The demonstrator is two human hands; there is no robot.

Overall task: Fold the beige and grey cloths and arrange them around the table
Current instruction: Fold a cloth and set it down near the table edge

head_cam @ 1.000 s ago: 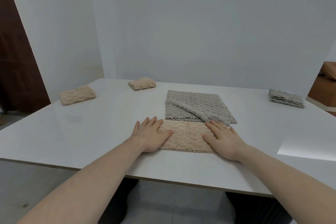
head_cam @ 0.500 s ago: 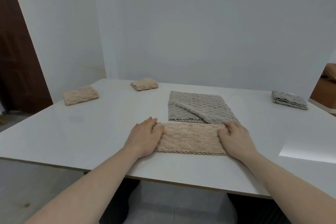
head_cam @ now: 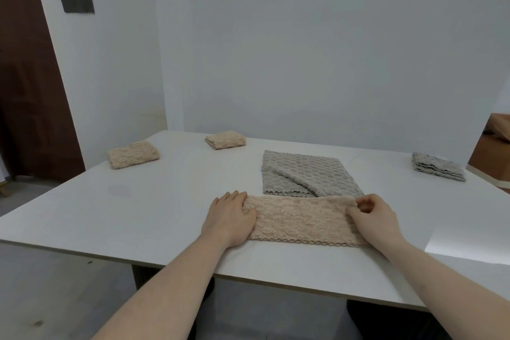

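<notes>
A beige cloth (head_cam: 300, 219), folded into a long strip, lies near the front edge of the white table (head_cam: 138, 210). My left hand (head_cam: 230, 218) lies flat on its left end, fingers straight. My right hand (head_cam: 375, 219) grips the strip's right end with curled fingers and thumb. Just behind the strip lies a grey cloth (head_cam: 306, 174), spread out with one corner flipped over. Two folded beige cloths (head_cam: 133, 154) (head_cam: 225, 139) sit at the far left. A folded grey cloth (head_cam: 437, 170) sits at the far right.
A pale wall stands close behind the table. A dark brown door (head_cam: 30, 85) is at the left, and a brown piece of furniture (head_cam: 494, 146) shows at the right edge. A bright patch of light (head_cam: 469, 243) falls on the table's right side.
Both hands slid apart from the middle of the beige strip to its two ends. The right hand's fingers went from flat to curled around the right end.
</notes>
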